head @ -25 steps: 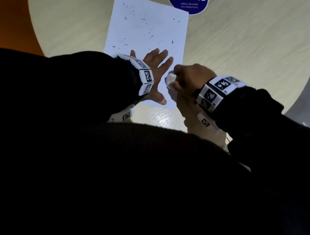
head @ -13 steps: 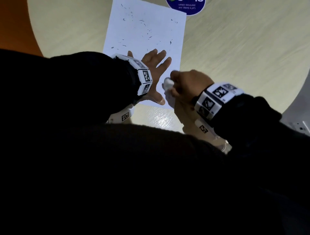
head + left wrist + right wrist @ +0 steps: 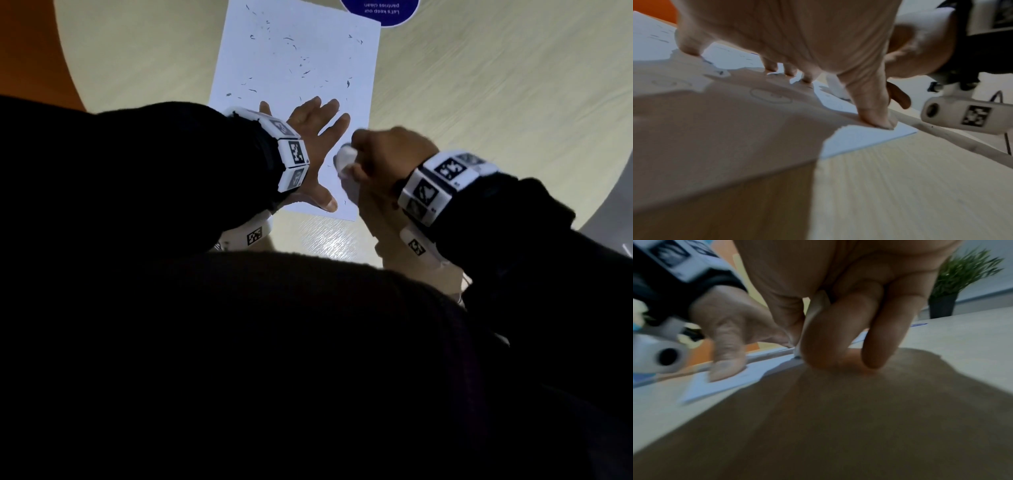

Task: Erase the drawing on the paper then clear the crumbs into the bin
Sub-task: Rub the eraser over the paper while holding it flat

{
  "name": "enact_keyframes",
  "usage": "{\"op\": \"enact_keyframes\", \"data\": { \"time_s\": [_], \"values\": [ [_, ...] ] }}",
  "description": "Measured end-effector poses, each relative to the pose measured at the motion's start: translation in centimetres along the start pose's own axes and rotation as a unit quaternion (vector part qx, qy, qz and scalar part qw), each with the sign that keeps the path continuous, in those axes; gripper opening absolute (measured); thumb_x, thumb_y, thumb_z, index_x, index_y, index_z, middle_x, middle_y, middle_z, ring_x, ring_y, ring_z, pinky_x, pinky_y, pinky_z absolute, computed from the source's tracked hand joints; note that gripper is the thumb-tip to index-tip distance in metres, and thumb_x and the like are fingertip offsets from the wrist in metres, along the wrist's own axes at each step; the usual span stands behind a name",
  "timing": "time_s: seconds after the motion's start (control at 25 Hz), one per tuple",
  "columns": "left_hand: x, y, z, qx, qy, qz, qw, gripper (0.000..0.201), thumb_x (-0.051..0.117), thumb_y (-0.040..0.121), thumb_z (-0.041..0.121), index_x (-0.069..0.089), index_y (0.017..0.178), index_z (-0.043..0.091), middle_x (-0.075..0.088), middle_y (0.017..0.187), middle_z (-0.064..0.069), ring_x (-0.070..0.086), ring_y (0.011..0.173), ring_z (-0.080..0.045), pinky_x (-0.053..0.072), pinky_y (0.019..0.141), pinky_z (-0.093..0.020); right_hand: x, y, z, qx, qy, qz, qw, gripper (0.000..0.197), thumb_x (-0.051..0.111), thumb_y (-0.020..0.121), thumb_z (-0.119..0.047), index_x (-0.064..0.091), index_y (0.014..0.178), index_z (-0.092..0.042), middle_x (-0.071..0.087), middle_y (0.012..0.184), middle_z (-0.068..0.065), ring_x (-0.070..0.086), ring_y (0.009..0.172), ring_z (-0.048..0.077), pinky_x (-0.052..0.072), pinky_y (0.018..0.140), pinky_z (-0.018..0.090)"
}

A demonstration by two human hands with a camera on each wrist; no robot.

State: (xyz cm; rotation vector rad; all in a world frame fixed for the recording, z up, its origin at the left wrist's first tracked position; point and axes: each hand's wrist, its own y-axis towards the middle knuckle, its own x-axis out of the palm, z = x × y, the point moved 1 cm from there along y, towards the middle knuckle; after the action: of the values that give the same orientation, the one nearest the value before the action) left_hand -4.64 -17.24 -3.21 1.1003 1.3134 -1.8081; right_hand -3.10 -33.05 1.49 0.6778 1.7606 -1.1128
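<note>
A white sheet of paper (image 3: 294, 61) lies on the pale wooden table (image 3: 479, 85), strewn with several dark eraser crumbs (image 3: 306, 72). My left hand (image 3: 317, 126) lies flat with spread fingers on the paper's near part, thumb (image 3: 875, 113) pressing near the corner. My right hand (image 3: 387, 154) grips a white eraser (image 3: 344, 157) and holds it down on the paper's right near edge, beside the left hand. In the right wrist view the eraser (image 3: 813, 316) is pinched between thumb and fingers, its tip on the sheet (image 3: 725, 384). Faint pencil ovals (image 3: 770, 97) show under the left palm.
A round blue sticker (image 3: 380, 12) with white text lies just past the paper's far right corner. An orange floor (image 3: 24, 51) shows beyond the table's left edge. A potted green plant (image 3: 960, 282) stands beyond the table. No bin is in view.
My right hand with the eraser slid back and forth a little along the paper's near right edge. The left hand stayed pressed on the sheet.
</note>
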Motion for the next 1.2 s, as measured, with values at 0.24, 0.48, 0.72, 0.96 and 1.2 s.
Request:
{"op": "enact_keyframes", "data": {
  "time_s": [0.24,0.48,0.72,0.96,1.2],
  "values": [
    [0.3,0.0,-0.1,0.003,-0.002,0.011,1.0,0.129,0.065,0.06,0.077,-0.009,0.152,0.027,-0.016,0.16,0.004,-0.013,0.147,-0.017,0.004,0.105,-0.073,1.5,-1.7,-0.5,-0.044,0.019,-0.025,0.999,0.017,0.05,0.087,-0.039,0.045,0.092,-0.023,0.045,0.072,-0.001,0.047,0.073,0.026,0.033,0.064,0.031],
    [0.0,0.1,-0.1,-0.004,-0.001,0.0,1.0,0.128,0.065,0.061,0.077,-0.01,0.152,0.028,-0.016,0.16,0.004,-0.013,0.147,-0.017,0.004,0.105,-0.072,0.1,-0.5,-0.5,-0.022,-0.003,-0.005,1.0,0.019,0.049,0.09,-0.037,0.049,0.101,-0.021,0.043,0.075,0.0,0.045,0.075,0.026,0.032,0.066,0.031],
    [0.3,0.1,-0.3,0.008,-0.007,0.01,1.0,0.13,0.064,0.057,0.079,-0.009,0.152,0.028,-0.014,0.16,0.004,-0.012,0.147,-0.018,0.004,0.104,-0.072,-0.8,0.1,-0.8,0.0,0.005,0.011,1.0,0.02,0.049,0.091,-0.041,0.049,0.101,-0.023,0.045,0.077,0.0,0.044,0.077,0.023,0.031,0.065,0.03],
    [0.7,0.1,-0.4,0.007,-0.002,0.019,1.0,0.129,0.061,0.057,0.08,-0.008,0.152,0.028,-0.014,0.16,0.004,-0.011,0.147,-0.017,0.004,0.104,-0.073,0.6,-1.5,-1.0,-0.03,0.0,-0.049,0.998,0.013,0.05,0.089,-0.039,0.043,0.092,-0.027,0.044,0.07,-0.003,0.046,0.076,0.026,0.032,0.066,0.031],
    [0.2,-0.1,-0.4,0.007,-0.005,0.012,1.0,0.129,0.063,0.059,0.079,-0.009,0.152,0.028,-0.015,0.16,0.004,-0.013,0.147,-0.017,0.003,0.105,-0.072,1.0,-1.4,-0.2,-0.039,0.003,-0.026,0.999,0.017,0.051,0.089,-0.039,0.04,0.088,-0.027,0.042,0.068,-0.005,0.045,0.074,0.025,0.032,0.065,0.03]
  ]
}}
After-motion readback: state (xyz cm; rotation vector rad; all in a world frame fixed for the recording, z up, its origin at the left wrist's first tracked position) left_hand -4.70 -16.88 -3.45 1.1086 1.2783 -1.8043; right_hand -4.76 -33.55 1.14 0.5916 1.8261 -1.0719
